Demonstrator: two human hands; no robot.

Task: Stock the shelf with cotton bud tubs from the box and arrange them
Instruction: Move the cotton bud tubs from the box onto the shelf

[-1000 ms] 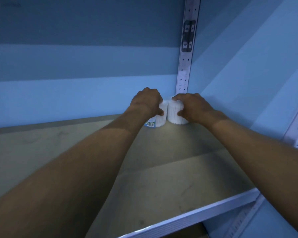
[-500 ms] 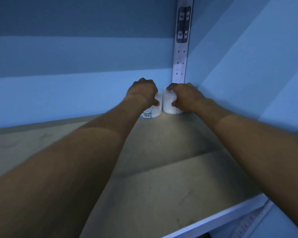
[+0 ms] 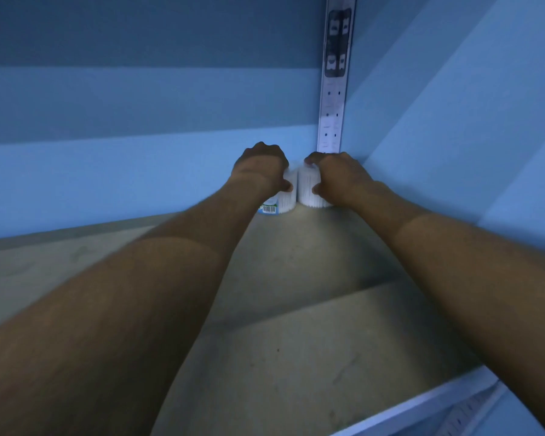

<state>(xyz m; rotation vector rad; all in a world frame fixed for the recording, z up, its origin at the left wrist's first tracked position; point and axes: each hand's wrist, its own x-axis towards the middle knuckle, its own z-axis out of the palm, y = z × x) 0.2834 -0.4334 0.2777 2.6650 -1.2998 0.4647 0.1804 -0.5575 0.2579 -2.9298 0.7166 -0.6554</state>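
Since the earlier frames the hands and tubs sit a little higher and nearer centre of view – the head has shifted; the grips themselves look unchanged, and the tubs have not left the back corner.

Hidden or unclear: light is dim and blue. Left hand (image 3: 260, 171) covers the top and most of the near side of the left tub (image 3: 285, 201); only its right flank and a label strip with a barcode show below the wrist. Right hand (image 3: 337, 177) hides the right half of the right tub (image 3: 309, 190). Lids not visible. Fingertips on the far side of both tubs are out of sight. Both forearms are cut off by the frame, at 7 and 4 o'clock. The box is not in view.

Pose: both arms reach straight forward, converging toward 12 o'clock. Each hand is curled over its tub from above, knuckles up, thumb pressed on the near side, fingers wrapped around – closed grips, one tub each.

Tubs stand upright on the shelf (image 3: 296, 325), side by side and touching or very nearly so, in the rear right corner, just below the slotted upright (image 3: 332, 121) at 12 o'clock. Whether they touch the back wall (image 3: 139, 171) cannot be told.
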